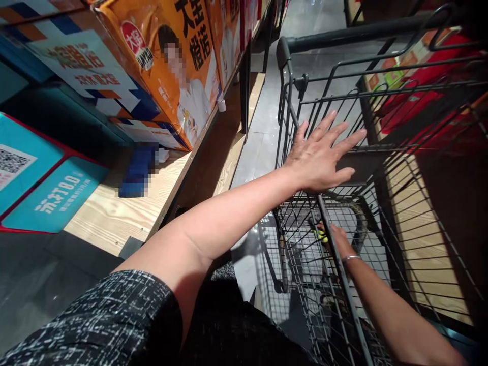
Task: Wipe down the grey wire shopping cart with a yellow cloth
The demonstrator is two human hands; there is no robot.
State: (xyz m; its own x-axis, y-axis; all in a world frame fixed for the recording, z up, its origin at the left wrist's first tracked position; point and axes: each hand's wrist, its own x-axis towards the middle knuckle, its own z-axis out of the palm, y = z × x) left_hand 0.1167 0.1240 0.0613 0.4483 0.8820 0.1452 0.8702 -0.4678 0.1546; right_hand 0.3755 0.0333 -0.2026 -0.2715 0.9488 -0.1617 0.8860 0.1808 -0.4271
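My left hand [318, 155] stretches over the shopping cart [343, 36], palm down and fingers spread, holding nothing. It is just above the cart's side rail; I cannot tell whether the palm touches the wire. Lower down, inside the wire basket, is my right hand [341, 241], with a thin silver bracelet [351, 257] at the wrist. Its fingers close on a small yellow-green and black object [321, 234], whose kind I cannot make out. The cart's rail hides part of these fingers.
Orange drink cartons [152, 66] are stacked on a wooden shelf [110, 218] at left, above a blue sign [57, 183]. A dark blue item [135, 170] lies on the shelf. Red packages [423, 96] stand beyond the cart at right. Grey tiled floor [259, 152] runs between.
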